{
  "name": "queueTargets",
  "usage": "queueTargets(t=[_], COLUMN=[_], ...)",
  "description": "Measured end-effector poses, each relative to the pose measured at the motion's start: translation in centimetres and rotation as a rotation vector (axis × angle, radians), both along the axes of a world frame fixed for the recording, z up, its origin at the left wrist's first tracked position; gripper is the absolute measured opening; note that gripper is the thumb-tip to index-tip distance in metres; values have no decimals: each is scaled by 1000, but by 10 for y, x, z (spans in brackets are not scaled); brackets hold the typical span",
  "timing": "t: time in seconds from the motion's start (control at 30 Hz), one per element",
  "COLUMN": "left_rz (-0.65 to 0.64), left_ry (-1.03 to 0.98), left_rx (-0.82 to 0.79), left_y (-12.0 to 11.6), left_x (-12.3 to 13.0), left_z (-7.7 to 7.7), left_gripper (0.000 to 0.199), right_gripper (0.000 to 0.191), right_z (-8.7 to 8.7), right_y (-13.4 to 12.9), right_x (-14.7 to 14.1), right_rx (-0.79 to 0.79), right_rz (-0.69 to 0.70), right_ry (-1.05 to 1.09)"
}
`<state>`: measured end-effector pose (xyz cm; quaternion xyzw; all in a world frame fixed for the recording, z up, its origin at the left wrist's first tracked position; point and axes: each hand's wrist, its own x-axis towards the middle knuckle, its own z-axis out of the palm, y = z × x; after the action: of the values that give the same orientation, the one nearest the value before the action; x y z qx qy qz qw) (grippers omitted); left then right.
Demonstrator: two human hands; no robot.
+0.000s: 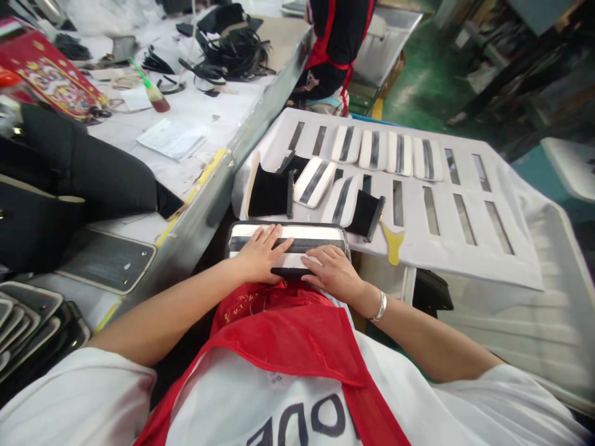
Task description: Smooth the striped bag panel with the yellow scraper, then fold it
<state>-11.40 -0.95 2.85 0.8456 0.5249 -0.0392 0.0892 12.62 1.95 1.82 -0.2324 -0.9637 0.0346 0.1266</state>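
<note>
Just beyond the red apron (279, 341), the left hand (260, 254) lies flat with fingers spread wide, on top of a dark-striped white panel (309, 242). The right hand (337, 275) touches its right part, fingers nearly together and slightly bent; whether it grips the panel's edge, I cannot tell. The panel is by the left end of the slotted surface's (413, 210) near edge. Farther right along that edge lies a yellow tool (393, 241). Behind the panel, two striped pads (315, 183) lie among black pieces (269, 193); four similar pads (373, 148) line up nearer the far edge.
</note>
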Motion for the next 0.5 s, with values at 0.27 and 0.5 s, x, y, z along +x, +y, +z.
queueTargets(t=[0.27, 0.5], left_rz=[-26, 505], left_ry=[-101, -712], left_rx=[189, 289], left_y=[-22, -42], left_x=[9, -51], left_z=[-18, -1], left_gripper=[78, 58], right_gripper=[33, 46], right_z=[-17, -16], right_y=[-3, 9], right_x=[-4, 29], right_rx=[74, 17], right_rz=[-54, -313], right_ry=[54, 371])
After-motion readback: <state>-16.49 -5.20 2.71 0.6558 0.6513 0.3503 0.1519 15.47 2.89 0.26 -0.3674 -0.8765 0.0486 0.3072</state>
